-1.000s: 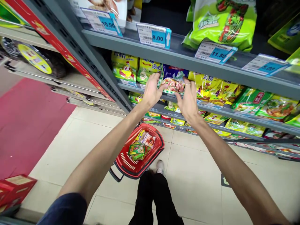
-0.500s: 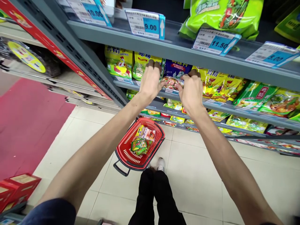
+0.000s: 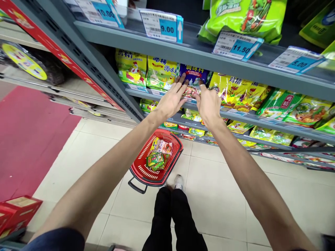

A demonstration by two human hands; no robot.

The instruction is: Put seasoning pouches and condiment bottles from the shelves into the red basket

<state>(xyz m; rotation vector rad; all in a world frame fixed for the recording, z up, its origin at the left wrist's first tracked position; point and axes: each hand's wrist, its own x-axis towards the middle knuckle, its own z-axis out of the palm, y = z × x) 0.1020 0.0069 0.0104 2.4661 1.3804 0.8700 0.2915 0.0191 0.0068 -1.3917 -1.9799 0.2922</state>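
Blue-and-white seasoning packet stands upright on a grey steel shelf, wedged between yellow-green sachets on its left and glossy yellow sachets on its right, and this close packing appears to keep it from toppling. The left hand sits just below and to the left of it, its fingers spread wide, with the tips at the packet's edge and no closed grip. The right hand lies on the other side, its fingers slightly bent and open rather than clamped, though whether the tips press the packet is hard to tell. Both arms reach forward and the hands converge because the packet sits between them at shelf height. A white price tag with a blue 9.00 panel is fixed to the shelf above. Below, a red plastic basket rests on pale floor tiles just ahead of a white sneaker, holding small packets beneath the hands.
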